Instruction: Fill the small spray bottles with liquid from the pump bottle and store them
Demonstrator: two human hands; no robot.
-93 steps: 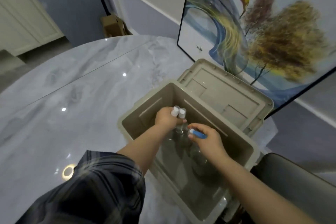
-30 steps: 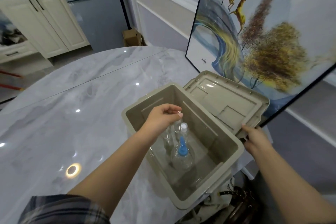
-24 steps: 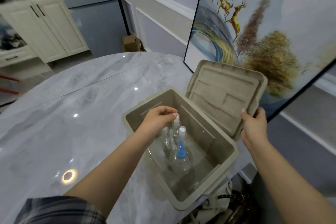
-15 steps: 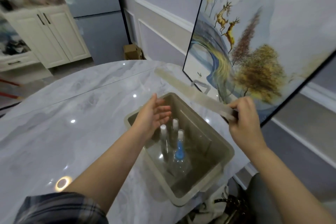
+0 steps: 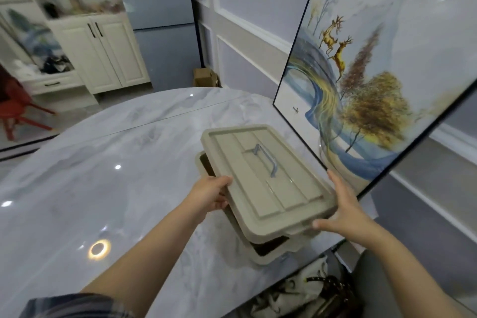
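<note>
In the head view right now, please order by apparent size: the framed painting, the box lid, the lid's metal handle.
1. framed painting
2. box lid, though it is nearer the camera
3. metal handle

Lid: flat beige plastic lid [image 5: 268, 181] with a pale metal handle [image 5: 265, 160] on top, held tilted over the box, not seated, dark gaps at the far-left and near corners.
Box: beige rectangular plastic storage box [image 5: 268, 253], mostly hidden beneath the lid, near the table's edge.
Left hand: left hand [image 5: 210, 195] gripping the lid's left edge.
Right hand: right hand [image 5: 343, 210], fingers straight against the lid's right edge.
Table: glossy grey marble table [image 5: 103, 175].
Painting: framed deer-and-tree painting [image 5: 374, 72] leaning just behind the box.
</note>
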